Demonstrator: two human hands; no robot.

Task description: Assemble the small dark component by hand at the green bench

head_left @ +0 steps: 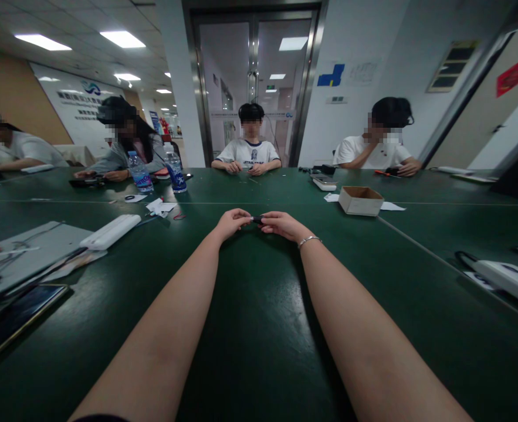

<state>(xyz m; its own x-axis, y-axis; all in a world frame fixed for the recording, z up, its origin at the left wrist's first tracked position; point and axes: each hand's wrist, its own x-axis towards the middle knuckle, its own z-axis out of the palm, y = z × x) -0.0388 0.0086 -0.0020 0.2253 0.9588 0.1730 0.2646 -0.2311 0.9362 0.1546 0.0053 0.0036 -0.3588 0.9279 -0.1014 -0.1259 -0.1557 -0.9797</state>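
Over the dark green table (259, 328), we see the small black piece with a silvery end (257, 220) between our two hands, well in from the table's far edge. Our left hand (233, 223) pinches the silvery end in its fingertips; our right hand (283, 225), bracelet (310, 240) at the wrist, pinches the black part. We cannot tell whether it is one part or two joined. To the right, towards the far edge, we record an open box (359, 206); to the left, two bottles (176, 176) stand nearer that edge. Beyond the far edge, facing us, sits a person in a white shirt (250, 153), forearms on the table.
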